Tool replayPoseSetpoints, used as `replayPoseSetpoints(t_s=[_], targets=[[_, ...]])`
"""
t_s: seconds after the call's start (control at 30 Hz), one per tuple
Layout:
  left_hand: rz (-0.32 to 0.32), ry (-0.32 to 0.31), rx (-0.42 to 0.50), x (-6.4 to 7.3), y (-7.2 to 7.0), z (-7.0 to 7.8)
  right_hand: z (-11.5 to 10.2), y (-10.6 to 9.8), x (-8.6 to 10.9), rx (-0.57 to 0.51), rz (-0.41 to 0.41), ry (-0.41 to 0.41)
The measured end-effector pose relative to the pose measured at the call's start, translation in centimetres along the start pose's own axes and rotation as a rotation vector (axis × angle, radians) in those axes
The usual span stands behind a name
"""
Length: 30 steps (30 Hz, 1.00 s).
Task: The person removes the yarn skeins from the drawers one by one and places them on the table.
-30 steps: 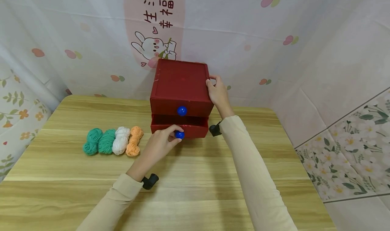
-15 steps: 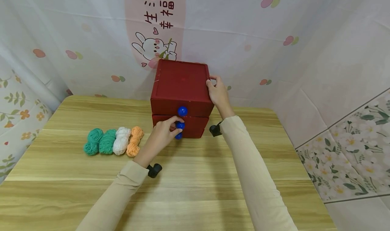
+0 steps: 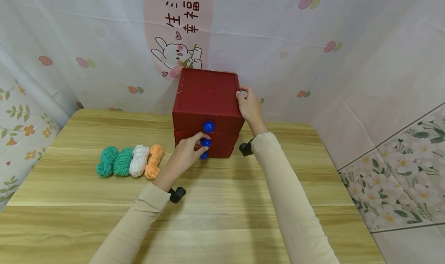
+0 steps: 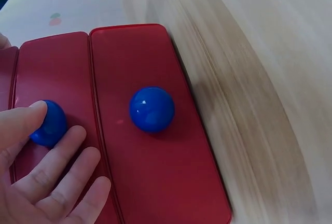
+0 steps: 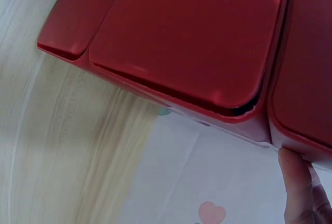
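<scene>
A red drawer cabinet point(image 3: 208, 92) with round blue knobs stands against the back curtain, its drawers pushed in. My left hand point(image 3: 187, 151) pinches the middle blue knob point(image 3: 206, 142) between thumb and fingers; in the left wrist view the thumb lies over that knob point(image 4: 52, 125). Above it is the top knob point(image 3: 208, 127), and below it the bottom knob point(image 4: 152, 110) is untouched. My right hand point(image 3: 249, 107) rests against the cabinet's upper right edge, and its fingertips point(image 5: 293, 159) touch the red side in the right wrist view.
Left of the cabinet, small yarn skeins lie in a row on the wooden table point(image 3: 215, 225): two green point(image 3: 122, 162), one white point(image 3: 139, 160), one orange point(image 3: 154, 161). A patterned curtain point(image 3: 278, 51) hangs close behind the cabinet.
The middle drawer, pulled partly out a second ago, has moved back flush into the cabinet, with my left hand still on its knob. My right hand has stayed in place.
</scene>
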<state>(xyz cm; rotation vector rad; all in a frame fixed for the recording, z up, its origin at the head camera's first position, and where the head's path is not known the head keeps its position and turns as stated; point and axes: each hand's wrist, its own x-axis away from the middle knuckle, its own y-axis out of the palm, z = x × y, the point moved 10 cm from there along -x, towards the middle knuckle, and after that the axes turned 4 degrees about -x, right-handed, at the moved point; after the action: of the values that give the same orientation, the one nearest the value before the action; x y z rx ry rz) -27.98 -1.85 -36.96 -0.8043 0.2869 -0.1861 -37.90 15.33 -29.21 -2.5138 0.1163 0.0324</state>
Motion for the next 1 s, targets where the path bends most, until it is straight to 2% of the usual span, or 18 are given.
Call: replayPoseSetpoints(t_s=[0.17,0.33,0.43,0.53,0.63,0.8,0.9,1.0], targets=[[0.005,0.019,0.041,0.9,0.1,-0.1,0.1,0.2,-0.1,-0.011,-0.006,-0.004],[0.089,0.044,0.088,2.4,-0.4,-0.3,0.1,0.3,-0.1,-0.022,-0.007,-0.008],[0.154,0.009,0.115,3.1,-0.9,-0.8,0.1,0.3,-0.2,-0.025,-0.005,-0.01],[0.174,-0.052,0.116,3.5,-0.9,-1.7,0.1,0.1,-0.3,-0.024,0.001,-0.005],[0.139,-0.104,0.096,3.5,-0.2,-2.7,0.1,0.0,-0.3,-0.02,0.004,-0.003],[0.043,-0.157,0.067,3.0,2.0,-4.4,0.1,0.0,-0.3,-0.014,0.002,-0.008],[0.017,-0.155,0.069,2.7,3.1,-5.0,0.1,0.0,-0.3,-0.013,0.002,-0.008],[0.018,-0.138,0.087,2.3,3.6,-5.2,0.1,-0.1,-0.3,-0.013,-0.002,-0.009]])
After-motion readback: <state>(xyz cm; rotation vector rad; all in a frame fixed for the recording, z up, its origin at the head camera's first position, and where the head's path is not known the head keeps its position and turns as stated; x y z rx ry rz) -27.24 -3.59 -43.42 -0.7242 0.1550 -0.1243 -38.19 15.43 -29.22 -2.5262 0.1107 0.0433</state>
